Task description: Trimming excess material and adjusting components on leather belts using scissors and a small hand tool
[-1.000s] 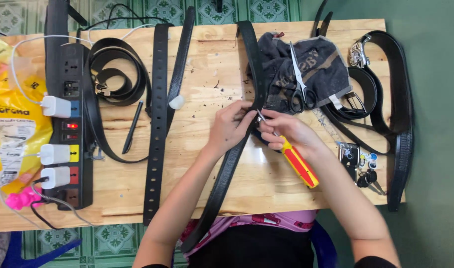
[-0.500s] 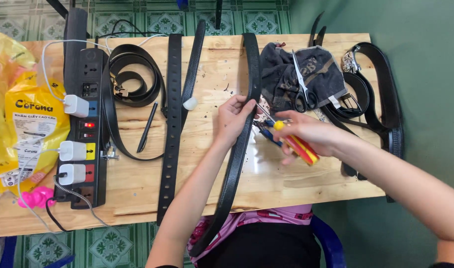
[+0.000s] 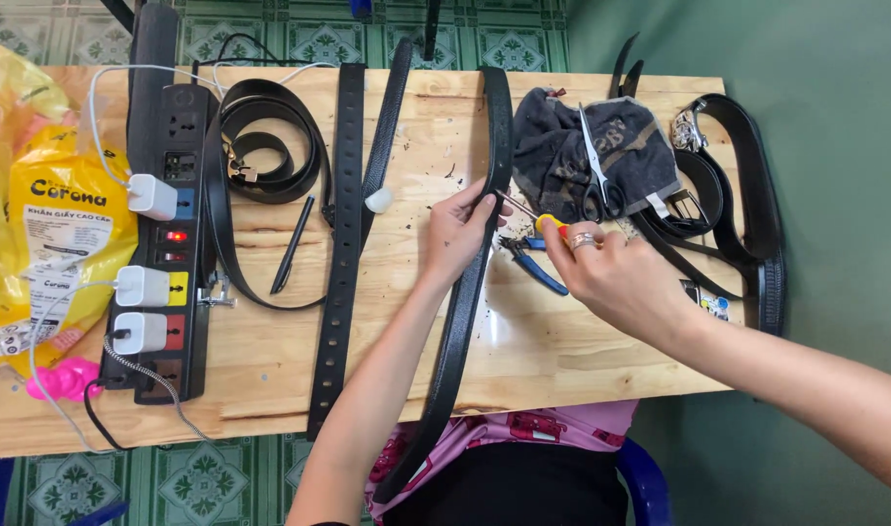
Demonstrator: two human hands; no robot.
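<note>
Risk: the screwdriver (image 3: 535, 216) tip could skid off the black belt (image 3: 468, 282) and jab the left hand (image 3: 457, 234), since its fingers sit right beside the contact point. Left fingers are clenched on the belt's edge, pinning it to the wooden table (image 3: 553, 341). Right hand (image 3: 611, 273) grips the yellow handle (shaft mostly hidden). Belt runs lengthwise across the table, under both hands; blue pliers (image 3: 535, 261) lie just beside.

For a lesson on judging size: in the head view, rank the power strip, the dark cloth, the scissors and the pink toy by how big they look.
1. power strip
2. dark cloth
3. scissors, lying on the cloth
4. pink toy, though its edge is partly cut off by wires
</note>
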